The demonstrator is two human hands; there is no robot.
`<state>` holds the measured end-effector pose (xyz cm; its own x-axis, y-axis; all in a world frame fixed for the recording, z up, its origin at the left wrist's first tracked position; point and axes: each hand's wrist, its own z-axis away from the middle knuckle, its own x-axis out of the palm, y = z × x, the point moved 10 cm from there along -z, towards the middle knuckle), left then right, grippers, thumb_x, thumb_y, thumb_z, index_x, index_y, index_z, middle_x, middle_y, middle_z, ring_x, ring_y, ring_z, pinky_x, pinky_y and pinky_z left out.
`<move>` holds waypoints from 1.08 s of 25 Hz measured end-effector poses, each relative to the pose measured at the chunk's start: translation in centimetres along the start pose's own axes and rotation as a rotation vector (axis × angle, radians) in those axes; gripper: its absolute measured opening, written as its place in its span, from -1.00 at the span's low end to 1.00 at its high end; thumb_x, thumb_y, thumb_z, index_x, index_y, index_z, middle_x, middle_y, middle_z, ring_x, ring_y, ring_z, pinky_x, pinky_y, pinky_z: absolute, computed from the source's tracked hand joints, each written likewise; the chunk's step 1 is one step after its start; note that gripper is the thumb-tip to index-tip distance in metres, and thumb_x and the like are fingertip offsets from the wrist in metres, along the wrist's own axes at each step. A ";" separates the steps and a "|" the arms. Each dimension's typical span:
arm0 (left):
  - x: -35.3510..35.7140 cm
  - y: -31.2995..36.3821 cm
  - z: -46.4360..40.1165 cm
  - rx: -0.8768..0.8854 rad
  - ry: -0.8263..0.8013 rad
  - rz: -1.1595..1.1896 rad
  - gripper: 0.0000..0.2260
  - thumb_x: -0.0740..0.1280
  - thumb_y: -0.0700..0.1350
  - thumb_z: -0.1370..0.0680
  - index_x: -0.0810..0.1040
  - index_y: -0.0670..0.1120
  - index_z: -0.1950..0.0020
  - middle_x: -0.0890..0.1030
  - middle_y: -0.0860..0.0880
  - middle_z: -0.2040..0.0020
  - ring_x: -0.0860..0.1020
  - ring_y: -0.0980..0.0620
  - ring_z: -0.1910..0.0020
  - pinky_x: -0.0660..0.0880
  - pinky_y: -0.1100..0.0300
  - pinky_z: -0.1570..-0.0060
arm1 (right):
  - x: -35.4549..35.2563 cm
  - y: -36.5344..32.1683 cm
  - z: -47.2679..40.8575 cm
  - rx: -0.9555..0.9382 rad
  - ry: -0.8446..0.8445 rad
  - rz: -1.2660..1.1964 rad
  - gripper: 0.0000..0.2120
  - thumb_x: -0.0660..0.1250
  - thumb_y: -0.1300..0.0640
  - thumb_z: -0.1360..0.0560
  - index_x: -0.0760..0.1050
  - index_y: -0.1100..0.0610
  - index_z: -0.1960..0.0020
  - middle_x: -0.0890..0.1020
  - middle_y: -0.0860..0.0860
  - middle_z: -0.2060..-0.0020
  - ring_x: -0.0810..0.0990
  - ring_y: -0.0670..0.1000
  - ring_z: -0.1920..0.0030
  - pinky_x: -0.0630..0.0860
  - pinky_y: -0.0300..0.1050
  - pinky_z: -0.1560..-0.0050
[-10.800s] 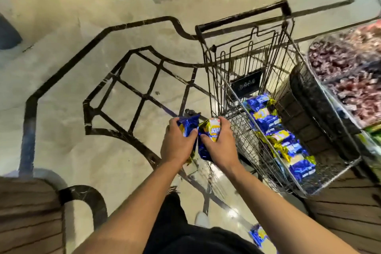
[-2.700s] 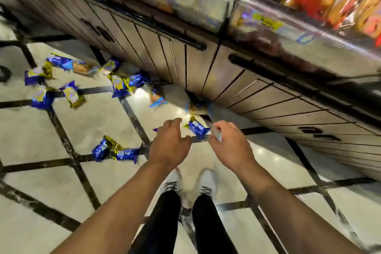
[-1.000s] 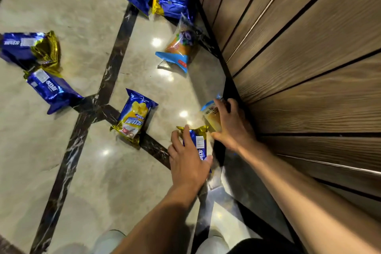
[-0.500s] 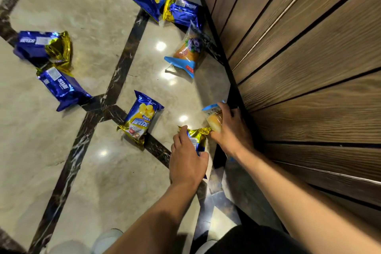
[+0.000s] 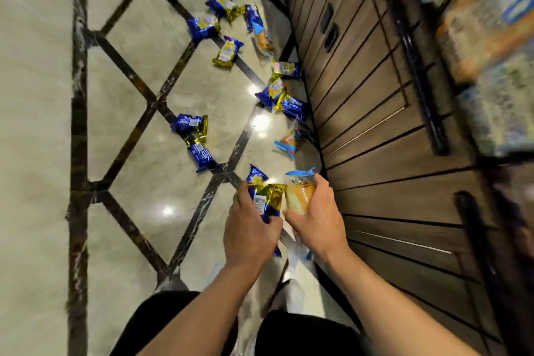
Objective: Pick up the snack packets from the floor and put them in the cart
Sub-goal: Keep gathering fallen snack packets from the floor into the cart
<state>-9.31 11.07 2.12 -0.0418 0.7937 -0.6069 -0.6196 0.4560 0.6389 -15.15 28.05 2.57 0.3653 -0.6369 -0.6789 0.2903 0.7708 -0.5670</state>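
- The left hand (image 5: 250, 233) grips blue-and-gold packets (image 5: 264, 196), fingers curled round them; one blue end sticks up past the fingertips.
- The right hand (image 5: 319, 218) holds a clear bun packet (image 5: 300, 192) with a light-blue top edge, thumb and fingers wrapped round its sides.
- Both hands are raised above the floor (image 5: 138, 72), side by side, the two loads touching or nearly so.
- More packets lie on the floor along the foot of the wooden cabinet (image 5: 375, 113): a clear orange-and-blue one (image 5: 290, 140) just beside the cabinet base, and beyond it a cluster of blue-and-gold ones (image 5: 281, 95).
- A pair of blue packets (image 5: 194, 139) lies further out on the tiles, near a dark inlay line.
- Another group (image 5: 228, 26) lies at the far end of the floor, blurred.
- The cart cannot be seen.
- Dark trousers (image 5: 161, 324) and pale shoes (image 5: 291, 289) show at the near edge.
- Shelves with blurred goods (image 5: 488, 37) stand above the cabinet.
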 end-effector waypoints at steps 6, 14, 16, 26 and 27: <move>-19.9 13.7 9.8 0.095 0.099 0.140 -0.25 0.35 -0.04 -0.45 0.11 -0.05 -0.58 0.37 -0.08 -0.47 0.37 -0.07 -0.41 0.34 0.03 -0.40 | -13.1 -19.6 11.8 -0.116 0.075 -0.175 -0.14 0.53 -0.05 -0.33 0.17 0.07 -0.49 0.42 0.04 -0.33 0.42 0.02 -0.33 0.42 -0.07 -0.28; -36.3 18.1 17.9 0.061 0.428 0.104 -0.31 0.41 0.06 -0.51 0.18 -0.04 -0.54 0.40 -0.06 -0.43 0.46 -0.07 -0.33 0.44 0.08 -0.17 | -18.2 -34.2 20.4 -0.339 0.051 -0.186 -0.12 0.52 -0.07 -0.37 0.13 0.09 -0.51 0.36 0.07 -0.40 0.41 0.07 -0.35 0.36 -0.11 -0.26; -39.3 17.4 19.1 0.032 0.480 0.090 -0.30 0.42 0.09 -0.50 0.18 -0.02 -0.54 0.41 -0.04 -0.43 0.46 -0.05 -0.33 0.44 0.07 -0.18 | -18.1 -36.7 21.4 -0.391 0.028 -0.129 -0.11 0.52 -0.06 -0.37 0.11 0.08 -0.53 0.34 0.06 -0.41 0.38 0.05 -0.37 0.35 -0.11 -0.27; -54.1 11.5 12.2 -0.038 0.521 0.089 -0.30 0.44 0.12 -0.49 0.18 0.01 -0.51 0.39 -0.02 -0.40 0.50 -0.10 -0.27 0.52 -0.02 -0.05 | -10.9 -50.9 18.3 -0.420 -0.007 0.076 -0.13 0.51 -0.10 -0.37 0.07 -0.01 -0.50 0.36 0.03 -0.36 0.42 0.06 -0.27 0.45 0.00 -0.15; -55.8 10.8 10.9 -0.047 0.522 0.093 -0.30 0.45 0.12 -0.48 0.19 0.02 -0.51 0.39 -0.02 -0.39 0.50 -0.10 -0.27 0.52 -0.03 -0.05 | -9.8 -52.4 17.9 -0.419 -0.008 0.091 -0.14 0.51 -0.09 -0.37 0.08 0.00 -0.50 0.37 0.04 -0.36 0.42 0.06 -0.27 0.44 -0.01 -0.14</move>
<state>-5.12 -23.98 48.02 -0.4755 0.5180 -0.7111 -0.6284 0.3656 0.6866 -18.09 -5.95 47.25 0.3804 -0.5648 -0.7323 -0.1271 0.7524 -0.6463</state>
